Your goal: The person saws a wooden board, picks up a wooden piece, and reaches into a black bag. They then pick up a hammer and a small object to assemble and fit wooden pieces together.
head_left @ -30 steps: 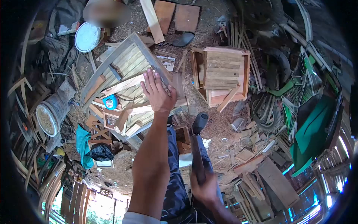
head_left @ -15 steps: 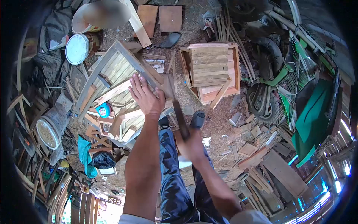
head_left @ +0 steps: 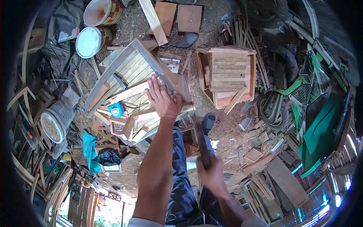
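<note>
A: Log the workpiece first. Where is it?
B: A pale, straight wooden strip lies across the slatted wooden bench with a grey frame; its right end projects past the bench edge.
A: Left hand?
B: Left hand palm down over the wood, fingers slightly spread, thumb held out to the side. Its fingertips reach a second pale wooden strip, set at a slant. Cannot tell how firmly it presses.
A: Right hand?
B: Right hand closed around the lower end of a long dark brown tool, in front of the legs. The tool points up toward the projecting strip end; its far part is too thin to make out, so contact cannot be determined.
A: Other items on the bench?
B: A round bright-blue object with a printed label, just below the slanted strip. A narrow dark bar lies above that strip.
A: Surroundings?
B: To the right, apart from the bench, an angular wooden box with a slatted top on the debris-strewn ground. Beyond the bench's upper left, a round bucket with a white lid. Far right, a dark green sheet.
</note>
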